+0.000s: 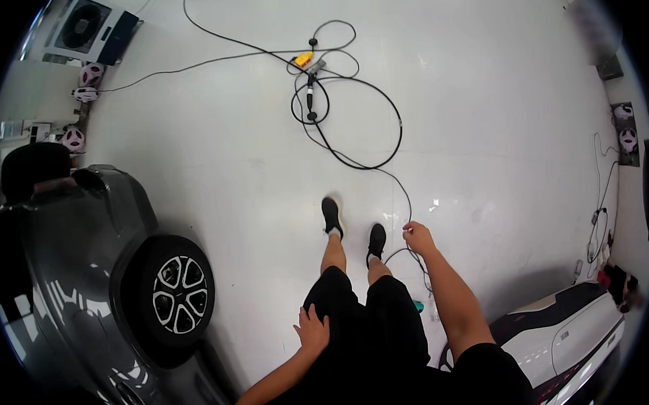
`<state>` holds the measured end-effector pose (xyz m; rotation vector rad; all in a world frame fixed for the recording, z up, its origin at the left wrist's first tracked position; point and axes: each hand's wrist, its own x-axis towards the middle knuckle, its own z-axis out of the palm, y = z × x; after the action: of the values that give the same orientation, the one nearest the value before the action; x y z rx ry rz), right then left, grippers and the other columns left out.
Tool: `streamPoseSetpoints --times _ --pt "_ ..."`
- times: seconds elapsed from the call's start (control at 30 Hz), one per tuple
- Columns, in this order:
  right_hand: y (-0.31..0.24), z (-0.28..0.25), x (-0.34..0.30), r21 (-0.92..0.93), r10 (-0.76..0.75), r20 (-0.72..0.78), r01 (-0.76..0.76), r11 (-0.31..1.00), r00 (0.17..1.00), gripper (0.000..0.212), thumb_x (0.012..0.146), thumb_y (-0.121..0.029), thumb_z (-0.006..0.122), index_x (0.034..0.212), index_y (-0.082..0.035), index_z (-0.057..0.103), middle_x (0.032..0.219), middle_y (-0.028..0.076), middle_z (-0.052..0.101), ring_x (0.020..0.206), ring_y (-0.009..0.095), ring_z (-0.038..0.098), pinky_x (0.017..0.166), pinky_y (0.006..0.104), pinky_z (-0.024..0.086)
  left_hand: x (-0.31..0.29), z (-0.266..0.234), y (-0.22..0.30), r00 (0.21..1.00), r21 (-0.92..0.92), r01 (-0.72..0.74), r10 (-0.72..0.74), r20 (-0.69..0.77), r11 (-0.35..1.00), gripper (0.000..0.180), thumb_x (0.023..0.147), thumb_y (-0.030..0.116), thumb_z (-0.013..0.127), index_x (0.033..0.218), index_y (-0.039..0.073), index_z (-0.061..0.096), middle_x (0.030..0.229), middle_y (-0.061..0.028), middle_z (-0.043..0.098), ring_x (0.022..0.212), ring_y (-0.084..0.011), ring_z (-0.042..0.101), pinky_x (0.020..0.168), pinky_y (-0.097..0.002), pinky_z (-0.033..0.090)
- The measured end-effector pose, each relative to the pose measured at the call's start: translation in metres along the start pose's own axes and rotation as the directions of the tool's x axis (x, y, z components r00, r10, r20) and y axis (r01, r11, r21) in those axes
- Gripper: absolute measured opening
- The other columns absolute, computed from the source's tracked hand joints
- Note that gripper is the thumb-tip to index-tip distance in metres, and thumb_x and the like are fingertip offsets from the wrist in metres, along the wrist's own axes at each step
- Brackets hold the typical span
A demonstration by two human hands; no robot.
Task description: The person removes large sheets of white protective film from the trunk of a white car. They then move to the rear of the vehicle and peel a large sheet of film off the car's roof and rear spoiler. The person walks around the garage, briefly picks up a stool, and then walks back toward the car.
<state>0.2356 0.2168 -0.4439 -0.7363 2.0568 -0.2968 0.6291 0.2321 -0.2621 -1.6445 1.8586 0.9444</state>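
My right hand (419, 238) is closed, its fingers curled in, with a small pale spot at the fingertips. What it grips, if anything, I cannot make out. A thin dark cable (399, 181) runs down the floor to this hand and shows again below it. My left hand (312, 328) hangs by my left thigh with its fingers apart, holding nothing. Ahead lies a thick black cable (399, 119) in loops. A black connector with a pale band (310, 94) and a yellow piece (304, 59) lie among the loops.
A dark grey car (89, 285) stands on the left, its spoked wheel (179, 296) near me. A white car (569, 329) is at lower right. An air cooler (85, 28) and hose reels (84, 93) line the left wall. More cable (597, 234) lies by the right wall.
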Motion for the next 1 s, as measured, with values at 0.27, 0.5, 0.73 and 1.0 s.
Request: streamPoseSetpoints --times 0.27,0.5,0.73,1.0 --pt "-0.008 0.13 0.319 -0.091 0.062 0.013 -0.06 0.994 0.998 0.023 0.082 -0.027 0.059 0.093 -0.01 0.072 0.094 0.015 0.07 0.091 0.035 0.066 0.08 0.0431 0.053 0.127 -0.073 0.039 0.987 -0.239 -0.145 0.156 0.027 0.96 0.046 0.085 0.024 0.058 0.125 0.002 0.053 0.143 -0.0257 0.039 0.137 -0.0498 0.028 0.11 -0.059 0.025" --pt "0.001 0.3 0.472 -0.403 -0.272 -0.199 0.174 0.898 0.942 0.051 0.08 -0.03 0.068 0.12 -0.002 0.054 0.103 0.014 0.064 0.109 0.033 0.059 0.085 0.0461 0.05 0.183 -0.074 0.01 0.989 -0.17 -0.144 0.138 -0.047 0.975 0.04 0.081 0.011 0.062 0.12 0.004 0.057 0.136 -0.0238 0.049 0.13 -0.0462 0.04 0.109 -0.0568 0.031" --pt "-0.052 0.273 0.403 -0.274 -0.13 0.252 0.2 0.941 0.959 0.034 0.097 -0.04 0.047 0.104 -0.007 0.052 0.086 0.023 0.066 0.082 0.043 0.064 0.071 0.0542 0.049 0.192 -0.09 0.014 0.991 -0.232 -0.131 0.127 -0.032 0.964 0.043 0.082 0.014 0.064 0.123 0.006 0.056 0.14 -0.023 0.045 0.132 -0.045 0.037 0.111 -0.0555 0.03" --pt "-0.246 -0.078 0.083 0.401 -0.443 -0.106 0.446 0.8 0.89 0.03 0.094 -0.029 0.058 0.08 -0.003 0.062 0.058 0.009 0.057 0.051 0.019 0.056 0.05 0.0297 0.042 0.121 -0.07 0.024 0.987 -0.385 -0.157 0.135 -0.086 0.909 0.045 0.085 0.022 0.064 0.127 0.008 0.055 0.147 -0.0199 0.039 0.138 -0.0441 0.029 0.113 -0.0558 0.027"
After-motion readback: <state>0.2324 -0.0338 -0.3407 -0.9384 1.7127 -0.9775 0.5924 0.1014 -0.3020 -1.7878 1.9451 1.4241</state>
